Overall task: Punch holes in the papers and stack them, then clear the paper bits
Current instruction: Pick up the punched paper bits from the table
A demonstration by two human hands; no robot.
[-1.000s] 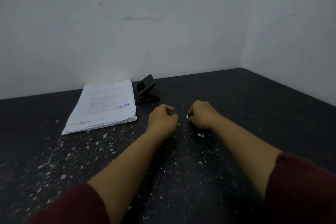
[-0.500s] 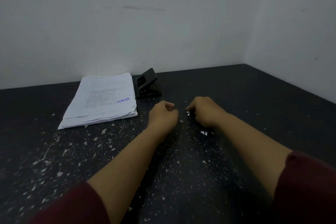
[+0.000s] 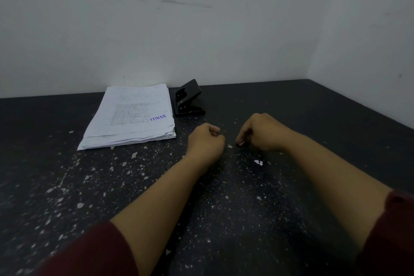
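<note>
A stack of papers [image 3: 130,116] lies on the table [image 3: 313,119] at the far left, close to the back wall [image 3: 156,29]. A hole punch [image 3: 187,99] sits just beside the stack's right edge. Nearer than both, the left hand [image 3: 205,141] and the right hand [image 3: 261,131] rest on the table side by side, apart. Paper bits [image 3: 258,162] lie between and just before the hands.

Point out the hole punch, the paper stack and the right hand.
hole punch [image 3: 187,98]: head view, on its raised black lever.
paper stack [image 3: 132,116]: head view, middle of the top sheet.
right hand [image 3: 261,132]: head view, back of the hand.
</note>
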